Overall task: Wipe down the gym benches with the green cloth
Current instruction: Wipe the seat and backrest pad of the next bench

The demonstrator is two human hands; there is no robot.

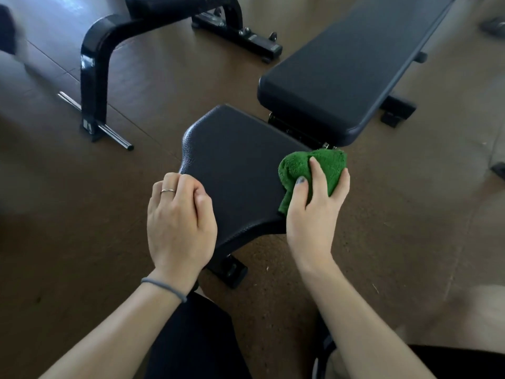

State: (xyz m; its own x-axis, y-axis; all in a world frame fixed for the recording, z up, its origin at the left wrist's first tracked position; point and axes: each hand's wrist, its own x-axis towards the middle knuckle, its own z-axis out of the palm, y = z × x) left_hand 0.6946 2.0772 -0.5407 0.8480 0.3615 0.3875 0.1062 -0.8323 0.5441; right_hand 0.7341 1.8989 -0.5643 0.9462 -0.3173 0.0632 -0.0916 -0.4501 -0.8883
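Observation:
A black padded bench seat (235, 165) lies just in front of me, with the long back pad (352, 61) of the same bench stretching away to the upper right. My right hand (314, 212) grips a bunched green cloth (295, 166) at the seat's right edge, thumb and fingers wrapped round it. My left hand (180, 220) rests on the seat's left edge with its fingers curled over the rim; a ring and a grey wristband show on it.
A second bench's black curved leg (94, 77) with a chrome foot bar (114, 135) stands on the brown floor at the left. Its base frame (237, 34) lies at the top centre. My dark-clothed knees fill the bottom of the view.

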